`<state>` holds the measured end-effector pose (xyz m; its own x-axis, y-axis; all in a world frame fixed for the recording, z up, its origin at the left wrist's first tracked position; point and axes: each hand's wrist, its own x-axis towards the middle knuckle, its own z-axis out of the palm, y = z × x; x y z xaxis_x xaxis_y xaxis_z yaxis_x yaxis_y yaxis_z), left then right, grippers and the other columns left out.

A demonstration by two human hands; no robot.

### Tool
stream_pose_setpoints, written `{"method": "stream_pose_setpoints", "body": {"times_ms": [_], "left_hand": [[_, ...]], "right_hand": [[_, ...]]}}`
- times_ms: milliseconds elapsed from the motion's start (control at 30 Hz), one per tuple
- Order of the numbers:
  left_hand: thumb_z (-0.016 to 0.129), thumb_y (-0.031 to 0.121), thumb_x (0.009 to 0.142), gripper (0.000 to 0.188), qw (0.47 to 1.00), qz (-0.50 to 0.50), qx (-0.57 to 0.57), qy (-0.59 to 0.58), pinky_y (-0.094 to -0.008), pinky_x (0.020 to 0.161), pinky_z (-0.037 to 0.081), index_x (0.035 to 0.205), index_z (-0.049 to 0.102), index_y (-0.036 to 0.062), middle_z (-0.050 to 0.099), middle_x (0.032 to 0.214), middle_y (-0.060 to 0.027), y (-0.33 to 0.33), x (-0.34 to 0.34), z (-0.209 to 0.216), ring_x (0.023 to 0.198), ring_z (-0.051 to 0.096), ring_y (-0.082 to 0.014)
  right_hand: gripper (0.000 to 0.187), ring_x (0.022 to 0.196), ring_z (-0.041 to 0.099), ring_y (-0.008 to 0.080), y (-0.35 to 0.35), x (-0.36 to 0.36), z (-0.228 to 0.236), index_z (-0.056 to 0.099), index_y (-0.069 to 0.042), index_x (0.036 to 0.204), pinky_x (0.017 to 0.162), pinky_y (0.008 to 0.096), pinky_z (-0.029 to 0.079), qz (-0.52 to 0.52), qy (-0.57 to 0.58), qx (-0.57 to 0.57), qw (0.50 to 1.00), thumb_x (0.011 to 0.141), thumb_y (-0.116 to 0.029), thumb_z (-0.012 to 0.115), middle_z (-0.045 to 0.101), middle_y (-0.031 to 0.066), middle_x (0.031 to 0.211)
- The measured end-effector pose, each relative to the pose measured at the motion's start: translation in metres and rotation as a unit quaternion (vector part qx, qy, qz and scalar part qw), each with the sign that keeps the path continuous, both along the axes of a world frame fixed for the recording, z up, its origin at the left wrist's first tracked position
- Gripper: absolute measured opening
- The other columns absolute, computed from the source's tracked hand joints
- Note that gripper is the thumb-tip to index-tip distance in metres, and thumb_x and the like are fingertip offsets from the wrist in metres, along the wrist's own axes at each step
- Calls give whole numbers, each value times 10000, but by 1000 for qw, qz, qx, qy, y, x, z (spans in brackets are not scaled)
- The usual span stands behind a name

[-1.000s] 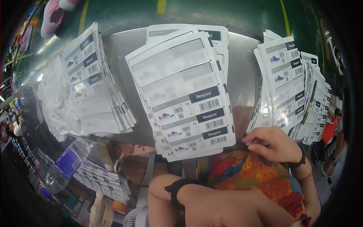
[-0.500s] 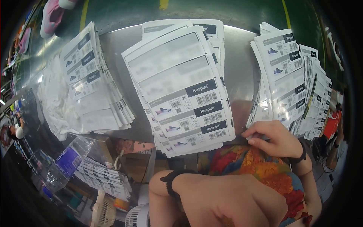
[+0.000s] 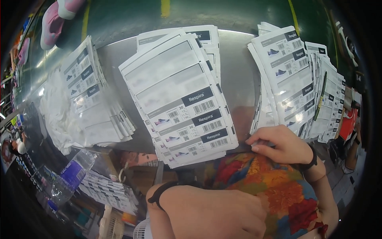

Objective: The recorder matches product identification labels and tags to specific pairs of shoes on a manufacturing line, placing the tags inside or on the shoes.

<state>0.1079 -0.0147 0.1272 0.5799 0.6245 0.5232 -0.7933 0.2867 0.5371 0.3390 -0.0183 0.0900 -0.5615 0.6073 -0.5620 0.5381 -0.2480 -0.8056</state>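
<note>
Before me on the metal table lies a fanned stack of printed shoe-label sheets, with barcodes and small shoe pictures. My left hand hovers large and close at the bottom, back upward, in front of my colourful patterned clothing; its fingers are bent out of sight. By the table's near edge rests my right hand, loosely curled, thumb and forefinger a little apart and nothing visible between them. Nearest to it is the right-hand stack of label sheets. Another label stack lies at the left.
White crumpled material lies beside the left stack. A dark pen rests on more label sheets at far right. Below the table's left side are a plastic bottle, stacked sheets and a pale fan. Pink shoes appear beyond.
My left hand has moved left and slightly down across my lap. My right hand keeps its pose by the table edge. The whole view has shifted a little; the stacks look unchanged.
</note>
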Motion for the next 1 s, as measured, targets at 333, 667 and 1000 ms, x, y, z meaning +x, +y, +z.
{"method": "stream_pose_setpoints", "body": {"times_ms": [333, 667, 1000], "left_hand": [[564, 285, 949, 301, 985, -134, 74, -85, -460, 703, 446, 883, 527, -7, 522, 865, -165, -1, 18, 10, 810, 558, -383], [576, 148, 918, 236, 983, 13, 159, 88, -410, 742, 476, 731, 610, 9, 552, 813, -107, 3, -12, 24, 807, 585, -284], [557, 5, 854, 247, 958, 217, 170, 85, -445, 754, 603, 613, 612, 0, 646, 642, -177, -13, -33, 59, 606, 677, -286]], "right_hand": [[157, 609, 666, 209, -3, 1, -4, 662, 2, 1015, 581, 305, 510, 0, 0, 10, 1000, 943, -137, 659, 666, 105, 728], [151, 631, 664, 211, -1, 2, -2, 670, -13, 1008, 593, 306, 510, -13, 12, 3, 1000, 940, -148, 663, 673, 109, 763], [168, 644, 667, 228, 0, 3, -3, 671, -23, 1006, 612, 318, 515, -5, 18, 21, 1000, 945, -179, 660, 670, 110, 763]]}}
